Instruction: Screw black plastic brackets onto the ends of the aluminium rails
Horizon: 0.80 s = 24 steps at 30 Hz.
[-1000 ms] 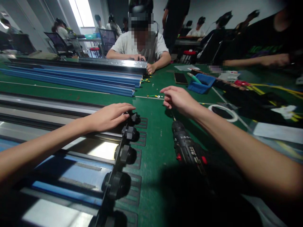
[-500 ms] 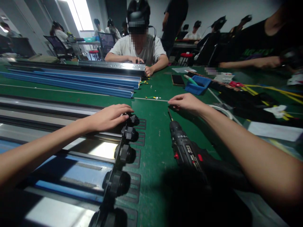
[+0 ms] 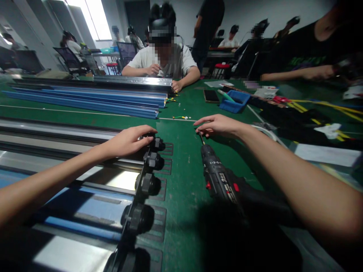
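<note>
My left hand (image 3: pixel 133 140) rests over the end of the farthest metal profile in the near row, its thumb and fingers closed about the black end cap (image 3: pixel 149 137) beside a black cable gland (image 3: pixel 159 143). A black cordless drill (image 3: pixel 219 175) with red accents lies on the table, its thin bit (image 3: pixel 202 139) pointing away from me. My right hand (image 3: pixel 219 126) is at the tip of that bit, fingers bent together around it. Whatever small thing is between those fingertips is too small to make out.
More profiles (image 3: pixel 85 98) lie at the far left of the green table (image 3: pixel 181 173). A yellow-green wire (image 3: pixel 179 117) with a ring terminal, a phone (image 3: pixel 211 96) and a blue bin (image 3: pixel 235 102) are farther back. One person sits opposite, another at the right.
My right hand has lowered slightly and shifted left, so its fingertips now meet the drill bit's tip. My left hand stays on the profile's end. The person opposite has raised a hand.
</note>
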Each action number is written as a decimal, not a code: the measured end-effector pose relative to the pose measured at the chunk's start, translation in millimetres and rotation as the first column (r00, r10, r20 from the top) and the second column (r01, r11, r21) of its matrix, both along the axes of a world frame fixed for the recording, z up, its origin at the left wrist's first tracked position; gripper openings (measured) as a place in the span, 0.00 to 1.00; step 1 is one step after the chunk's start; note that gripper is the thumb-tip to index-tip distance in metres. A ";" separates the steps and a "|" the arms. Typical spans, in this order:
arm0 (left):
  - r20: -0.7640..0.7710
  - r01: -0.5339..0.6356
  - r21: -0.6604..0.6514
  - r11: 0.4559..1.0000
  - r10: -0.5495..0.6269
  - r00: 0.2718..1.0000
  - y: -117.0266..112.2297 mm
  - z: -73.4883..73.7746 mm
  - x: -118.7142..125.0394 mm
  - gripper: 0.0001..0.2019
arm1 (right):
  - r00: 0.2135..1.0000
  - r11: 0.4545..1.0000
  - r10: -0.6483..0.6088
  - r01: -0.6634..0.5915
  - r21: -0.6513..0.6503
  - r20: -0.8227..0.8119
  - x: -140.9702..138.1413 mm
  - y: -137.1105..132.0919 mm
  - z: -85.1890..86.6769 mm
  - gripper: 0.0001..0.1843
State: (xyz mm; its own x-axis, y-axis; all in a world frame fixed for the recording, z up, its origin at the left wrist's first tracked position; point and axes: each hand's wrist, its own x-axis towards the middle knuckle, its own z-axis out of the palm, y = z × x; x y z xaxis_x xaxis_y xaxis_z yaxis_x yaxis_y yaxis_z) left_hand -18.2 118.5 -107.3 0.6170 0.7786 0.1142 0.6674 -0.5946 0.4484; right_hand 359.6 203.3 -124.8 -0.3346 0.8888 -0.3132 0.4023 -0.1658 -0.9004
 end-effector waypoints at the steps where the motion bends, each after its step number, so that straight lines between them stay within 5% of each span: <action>1: -0.006 -0.003 0.005 1.000 0.003 1.000 -0.6 0.1 0.2 0.23 | 1.000 1.000 0.004 -0.004 -0.004 0.004 0.4 0.1 -0.1 0.17; 13: -0.014 -0.006 0.019 1.000 0.007 1.000 -2.6 0.7 1.4 0.25 | 0.998 0.998 0.054 -0.054 0.019 0.010 2.6 -3.6 4.2 0.06; 24: -0.014 0.002 0.021 1.000 -0.001 1.000 -3.1 2.0 2.2 0.25 | 0.997 0.997 0.046 -0.050 0.062 0.061 -0.5 -7.3 14.5 0.07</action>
State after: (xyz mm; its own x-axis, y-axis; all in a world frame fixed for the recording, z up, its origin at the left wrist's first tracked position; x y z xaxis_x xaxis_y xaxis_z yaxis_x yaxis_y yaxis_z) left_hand -16.0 115.4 -105.3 0.6199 0.7752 0.1216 0.6727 -0.6048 0.4263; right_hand 359.1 196.0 -110.2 -0.3601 0.8908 -0.2771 0.4615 -0.0880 -0.8828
